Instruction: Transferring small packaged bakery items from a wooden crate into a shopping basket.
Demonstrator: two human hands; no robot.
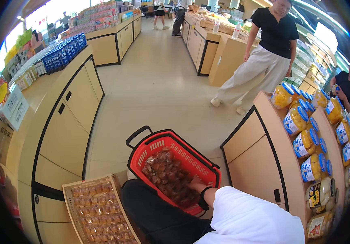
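A red plastic shopping basket [199, 156] with a black handle stands on the floor in front of me. Many small brown items in clear wrappers [162, 168] fill its bottom. My right hand [196, 181], with a dark band at the wrist, reaches inside among these packets near the basket's right wall. Its fingers are too small and blurred to show whether they grip one. By my dark-clothed leg, a shallow wooden tray [116, 185] holds rows of wrapped golden-brown baked pieces [95, 210]. My left hand is out of view.
A wooden cabinet [67, 122] with goods on top runs along the left. On the right, a stepped shelf [260, 171] carries blue-lidded jars of yellow fruit [295, 122]. A person in white trousers [250, 67] stands in the aisle ahead; other people are further off.
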